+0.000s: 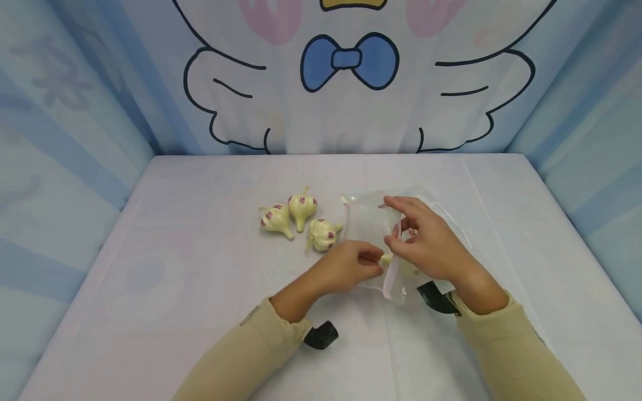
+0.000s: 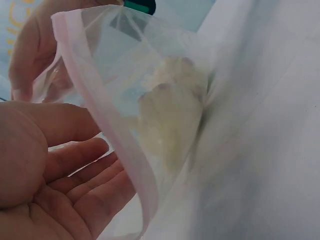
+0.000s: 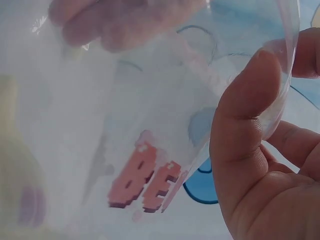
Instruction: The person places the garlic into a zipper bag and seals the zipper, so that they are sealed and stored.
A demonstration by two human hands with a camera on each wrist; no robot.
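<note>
A clear zip bag with a pale pink top strip lies on the table, its mouth spread toward the left. My right hand pinches the bag's rim between thumb and fingers. Fingers of my left hand reach into the mouth, loosely bent; in the left wrist view nothing shows between them. Inside the bag are garlic bulbs, blurred by the plastic. Pink printed letters show on the bag in the right wrist view.
Left of the bag lie three more garlic bulbs, one at the far left, one behind and one nearest the bag. A white cloth covers the table. Printed curtains hang at the back and sides.
</note>
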